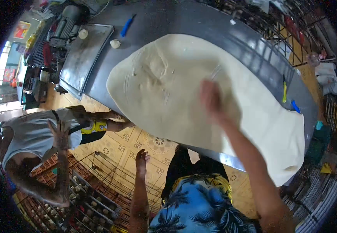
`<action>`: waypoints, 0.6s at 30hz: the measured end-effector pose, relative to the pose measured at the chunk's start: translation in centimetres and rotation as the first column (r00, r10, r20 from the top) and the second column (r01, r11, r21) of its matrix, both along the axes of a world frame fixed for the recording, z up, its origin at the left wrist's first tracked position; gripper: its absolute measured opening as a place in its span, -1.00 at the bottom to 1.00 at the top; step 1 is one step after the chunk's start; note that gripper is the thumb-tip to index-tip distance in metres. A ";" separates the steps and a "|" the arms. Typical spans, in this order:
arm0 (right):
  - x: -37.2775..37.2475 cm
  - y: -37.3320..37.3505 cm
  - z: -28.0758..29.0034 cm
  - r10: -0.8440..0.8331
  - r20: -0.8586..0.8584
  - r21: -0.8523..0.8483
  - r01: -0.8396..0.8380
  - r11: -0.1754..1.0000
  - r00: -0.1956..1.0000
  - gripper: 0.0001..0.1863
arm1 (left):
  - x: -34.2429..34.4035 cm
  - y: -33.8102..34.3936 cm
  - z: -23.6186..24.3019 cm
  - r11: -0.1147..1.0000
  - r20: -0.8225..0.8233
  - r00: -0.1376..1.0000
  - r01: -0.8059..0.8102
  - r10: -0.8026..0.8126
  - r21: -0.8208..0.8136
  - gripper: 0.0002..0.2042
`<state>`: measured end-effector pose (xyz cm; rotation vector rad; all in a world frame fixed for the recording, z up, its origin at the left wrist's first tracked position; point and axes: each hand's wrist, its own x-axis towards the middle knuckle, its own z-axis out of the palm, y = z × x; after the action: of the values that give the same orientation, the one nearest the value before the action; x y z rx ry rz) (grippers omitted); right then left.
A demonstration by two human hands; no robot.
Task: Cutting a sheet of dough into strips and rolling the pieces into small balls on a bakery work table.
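Observation:
A large, thick sheet of pale dough [168,112] lies across the grey metal table [145,15], with dents and creases in its left part and its right end at the table's near right edge. My right hand [211,97] is over the middle of the dough, smeared by motion; its fingers cannot be made out, nor whether it touches the surface. Down by my side, away from the table, my left hand [142,161] hangs over the tiled floor, fingers loosely bent and apart, with nothing in it.
Two small dough lumps [115,43], a blue-handled tool [126,27] and a metal tray [85,58] are at the table's left. A yellow cutter [285,89] lies right. Another person [40,136] stands left, near racks of small round pieces [87,213]. A motor [69,23] stands far left.

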<state>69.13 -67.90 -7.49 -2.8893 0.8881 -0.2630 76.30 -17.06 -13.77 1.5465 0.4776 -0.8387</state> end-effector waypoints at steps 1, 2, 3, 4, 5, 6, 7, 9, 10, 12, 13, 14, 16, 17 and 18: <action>-2.5 6.0 0.3 0.169 -0.078 -0.094 -0.176 0.980 0.983 -0.51 | -0.2 -0.5 0.3 1.000 -0.036 0.999 0.018 -0.017 0.008 -0.69; -4.7 10.4 0.6 0.334 0.193 0.060 -0.351 0.935 0.923 -0.54 | -0.4 -1.0 0.3 0.999 -0.003 1.000 0.029 -0.029 -0.019 -0.69; -7.2 13.8 1.0 0.369 0.411 0.149 -0.460 0.875 0.834 -0.57 | -1.1 -1.0 0.0 0.997 0.027 0.996 0.079 -0.080 0.026 -0.70; -9.3 14.9 1.5 0.413 0.415 0.218 -0.529 0.820 0.811 -0.61 | -1.9 -0.9 -0.5 0.987 -0.023 0.999 0.040 -0.044 -0.157 -0.70; -10.0 12.4 1.2 0.470 0.326 0.216 -0.548 0.808 0.820 -0.63 | -2.8 -0.7 -1.4 0.963 -0.087 0.995 0.032 -0.057 -0.266 -0.70; -10.9 8.7 1.3 0.526 0.279 0.175 -0.581 0.795 0.803 -0.66 | -4.2 -0.1 -2.2 0.932 -0.164 0.983 0.016 -0.080 -0.361 -0.70; -11.0 2.9 1.0 0.219 0.393 0.454 -0.396 0.798 0.893 -0.70 | -5.8 0.8 -3.2 0.896 -0.247 0.962 -0.007 -0.115 -0.444 -0.70; -12.0 -8.7 0.4 -0.056 0.367 0.170 -0.007 0.985 0.929 -0.60 | -9.2 2.1 -5.2 0.874 -0.324 0.940 -0.065 -0.109 -0.482 -0.71; -12.0 -13.4 -0.1 -0.129 0.562 0.017 0.145 0.989 0.817 -0.67 | -11.4 3.2 -5.8 0.850 -0.409 0.908 -0.140 -0.094 -0.508 -0.72; -14.2 -14.6 -1.0 -0.312 0.435 0.074 0.311 0.947 0.845 -0.74 | -16.8 4.9 -6.5 0.927 -0.301 0.946 -0.004 -0.117 -0.375 -0.72; -16.1 -10.6 -1.6 -0.270 0.319 0.160 0.229 0.960 0.909 -0.75 | -19.8 5.6 -6.5 0.992 -0.233 0.968 0.066 -0.091 -0.111 -0.72; -18.0 -6.1 -1.7 -0.124 0.321 0.218 0.055 0.974 0.939 -0.75 | -22.7 5.8 -6.7 0.986 -0.150 0.985 0.103 -0.083 0.132 -0.72; -23.2 5.6 -1.1 0.194 0.449 0.237 -0.325 0.915 0.872 -0.66 | -27.1 6.4 -6.1 0.793 -0.151 0.843 0.537 -0.516 0.287 -0.72; -25.2 9.3 -0.4 0.321 0.337 0.351 -0.434 0.830 0.885 -0.57 | -28.7 6.4 -5.5 0.678 -0.118 0.742 0.655 -0.660 0.332 -0.72; -26.6 10.0 0.3 0.355 0.451 0.247 -0.496 0.832 0.819 -0.64 | -29.8 6.3 -5.1 0.513 -0.133 0.597 0.766 -0.791 0.388 -0.72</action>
<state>42.52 -57.87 -7.16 -2.4716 0.1665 -0.5412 46.53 -10.76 -18.84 2.2304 -0.1749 -1.4452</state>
